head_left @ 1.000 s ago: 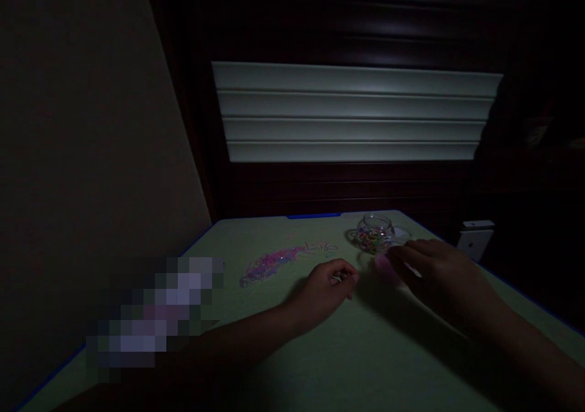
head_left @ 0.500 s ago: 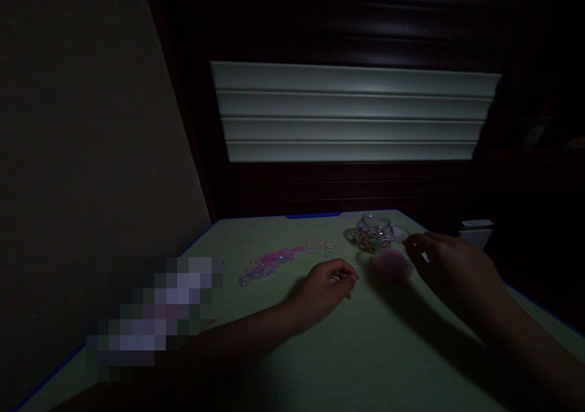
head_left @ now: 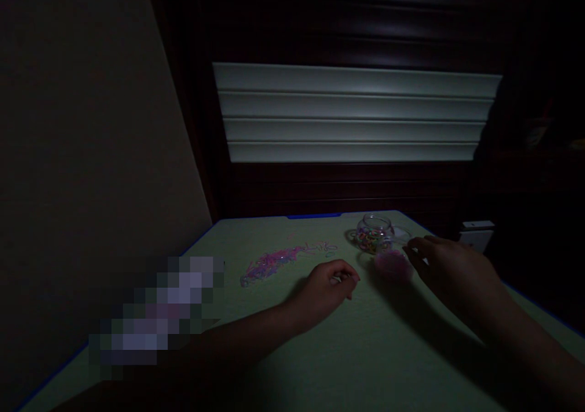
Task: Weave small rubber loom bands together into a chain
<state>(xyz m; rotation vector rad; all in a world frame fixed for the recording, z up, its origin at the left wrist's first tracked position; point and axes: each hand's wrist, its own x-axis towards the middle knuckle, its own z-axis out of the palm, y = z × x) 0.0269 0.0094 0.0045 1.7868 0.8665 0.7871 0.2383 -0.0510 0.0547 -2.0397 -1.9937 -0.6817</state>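
Observation:
My right hand (head_left: 457, 272) grips a small clear jar (head_left: 393, 266) of pink elastic bands at its rim, thumb and fingers closed there. To the left, my left hand (head_left: 326, 287) rests low over the table with its fingers curled into a loose ring. What they hold, if anything, is too dark to make out. Beyond it lies a loose pile of pink and purple elastic bands (head_left: 272, 263), trailing to the right. Just behind the pink jar stands an open round clear jar (head_left: 373, 235) filled with many-coloured bands.
The pale green table (head_left: 365, 351) has a blue edge. A pixelated patch (head_left: 159, 308) covers something at the left. Behind are a dark wooden panel and pale slats (head_left: 356, 113), with a wall (head_left: 91, 125) on the left. A white box (head_left: 476, 235) stands beyond the right edge.
The pink jar, blurred earlier, is now sharper and nearly still. My right hand has dropped very slightly with it. My left hand keeps its pose.

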